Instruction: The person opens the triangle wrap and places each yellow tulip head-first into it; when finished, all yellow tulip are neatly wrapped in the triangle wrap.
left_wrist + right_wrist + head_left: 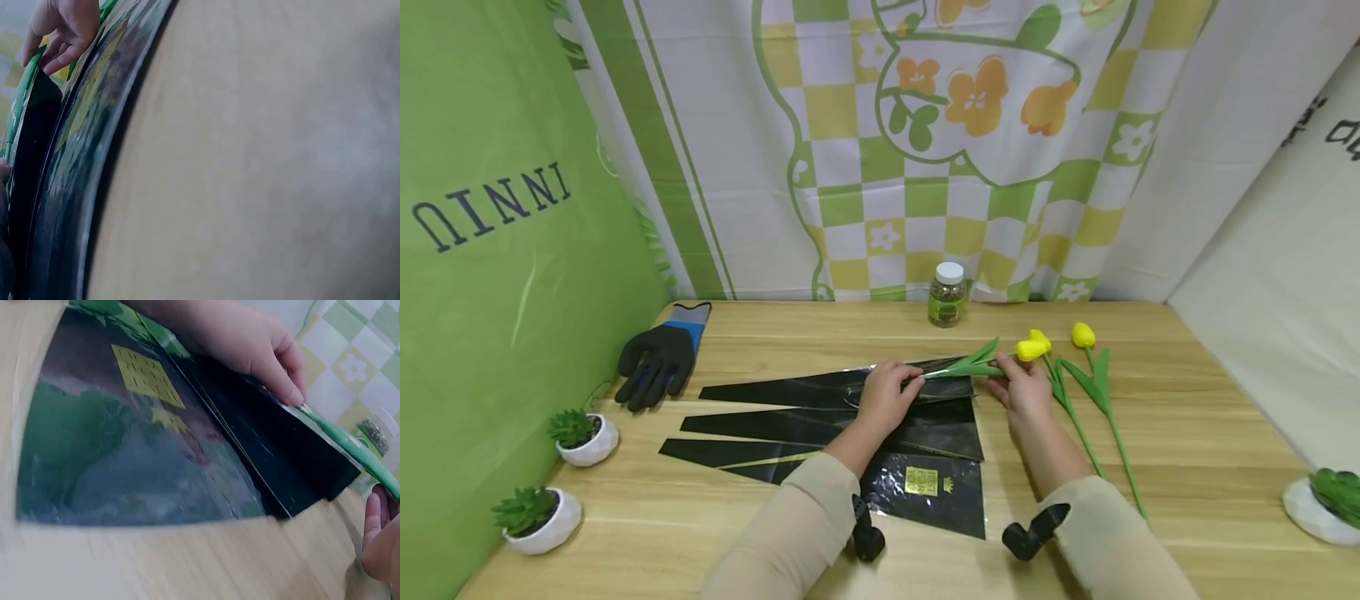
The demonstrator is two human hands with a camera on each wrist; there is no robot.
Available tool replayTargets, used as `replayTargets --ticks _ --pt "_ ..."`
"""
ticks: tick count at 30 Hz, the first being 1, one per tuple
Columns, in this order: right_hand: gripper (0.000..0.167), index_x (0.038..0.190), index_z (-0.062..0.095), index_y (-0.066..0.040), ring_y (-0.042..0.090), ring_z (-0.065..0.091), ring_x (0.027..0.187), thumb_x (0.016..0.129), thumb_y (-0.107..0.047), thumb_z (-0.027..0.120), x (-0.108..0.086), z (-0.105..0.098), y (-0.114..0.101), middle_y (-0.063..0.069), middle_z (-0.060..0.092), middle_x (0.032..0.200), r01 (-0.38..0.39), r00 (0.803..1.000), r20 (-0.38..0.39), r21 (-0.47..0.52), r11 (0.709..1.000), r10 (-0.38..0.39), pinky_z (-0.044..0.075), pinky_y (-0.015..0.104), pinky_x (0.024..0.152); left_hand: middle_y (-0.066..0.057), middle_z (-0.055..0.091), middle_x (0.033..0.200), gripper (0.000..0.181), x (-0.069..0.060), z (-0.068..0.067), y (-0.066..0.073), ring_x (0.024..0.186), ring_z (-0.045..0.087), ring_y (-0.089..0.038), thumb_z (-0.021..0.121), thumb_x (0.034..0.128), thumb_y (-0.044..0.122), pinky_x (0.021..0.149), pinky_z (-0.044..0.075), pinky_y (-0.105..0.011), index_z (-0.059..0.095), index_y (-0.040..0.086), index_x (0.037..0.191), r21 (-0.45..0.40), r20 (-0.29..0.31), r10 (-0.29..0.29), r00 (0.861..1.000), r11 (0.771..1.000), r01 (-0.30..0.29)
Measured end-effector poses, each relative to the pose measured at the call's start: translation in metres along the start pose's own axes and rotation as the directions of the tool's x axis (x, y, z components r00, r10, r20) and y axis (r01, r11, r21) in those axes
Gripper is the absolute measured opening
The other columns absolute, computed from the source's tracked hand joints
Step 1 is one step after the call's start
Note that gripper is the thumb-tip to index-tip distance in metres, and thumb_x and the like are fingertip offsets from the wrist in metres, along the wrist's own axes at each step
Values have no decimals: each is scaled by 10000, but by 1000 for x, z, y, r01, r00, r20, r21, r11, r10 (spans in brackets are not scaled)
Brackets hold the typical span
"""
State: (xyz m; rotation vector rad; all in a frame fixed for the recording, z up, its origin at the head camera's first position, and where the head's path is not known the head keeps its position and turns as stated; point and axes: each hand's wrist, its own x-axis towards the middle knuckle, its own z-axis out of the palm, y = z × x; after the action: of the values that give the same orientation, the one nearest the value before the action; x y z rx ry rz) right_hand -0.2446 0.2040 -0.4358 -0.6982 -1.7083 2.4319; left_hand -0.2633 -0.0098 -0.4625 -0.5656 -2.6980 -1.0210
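A yellow artificial tulip (1032, 350) with green leaves lies lengthwise over the farthest black flower sleeve (805, 389). My right hand (1026, 390) holds it just below the bloom, thumb and fingers around the stem and leaf. At the stem's lower part, my left hand (891, 396) pinches it by the sleeve's upper edge; the right wrist view shows those fingertips (294, 395) on the green stem (350, 447). How far the stem sits inside the sleeve cannot be seen. Nearer are a second black sleeve (737, 422) and a third with gold lettering (887, 500).
Two more yellow tulips lie right of my right hand, one with its bloom (1083, 335) farther out. A capped jar (947, 296) stands at the back. Toward the left lie a black-and-blue work glove (658, 358) and two potted succulents (587, 442); another pot (1318, 512) stands far right.
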Motion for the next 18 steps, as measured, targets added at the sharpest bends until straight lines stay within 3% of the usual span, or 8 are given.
replayTargets --ticks 2,5,13,18 --pt "530 1470 291 -131 45 608 786 1008 -203 540 1 -4 -3 -104 605 871 0 1000 15 -17 1000 1 557 210 806 -70 690 1091 238 0 0 0 1041 621 -260 624 967 249 976 472 -450 733 122 1137 -7 4 -3 1000 1000 3" --pt "681 1549 148 -132 29 622 777 1004 -220 547 1 -11 -7 -132 627 830 8 999 42 -36 999 -6 560 204 796 -67 689 1095 239 0 1 -1 1045 621 -258 622 970 253 975 475 -449 733 125 1139 -6 9 -8 1000 1000 9" --pt "721 1543 177 -61 -36 667 835 979 -246 587 1 -28 -21 -145 674 858 21 989 150 -47 999 -14 545 143 802 -61 686 1094 239 0 0 -3 1042 618 -253 620 971 249 974 470 -458 730 126 1143 -18 12 -2 1000 1000 3" --pt "724 1544 232 -42 -13 663 875 963 -282 592 1 -40 -29 -119 657 917 2 982 190 5 1000 -3 531 118 841 -62 685 1090 238 0 0 -4 1031 620 -249 616 973 258 960 476 -452 731 132 1139 -5 17 6 1000 1000 -6"
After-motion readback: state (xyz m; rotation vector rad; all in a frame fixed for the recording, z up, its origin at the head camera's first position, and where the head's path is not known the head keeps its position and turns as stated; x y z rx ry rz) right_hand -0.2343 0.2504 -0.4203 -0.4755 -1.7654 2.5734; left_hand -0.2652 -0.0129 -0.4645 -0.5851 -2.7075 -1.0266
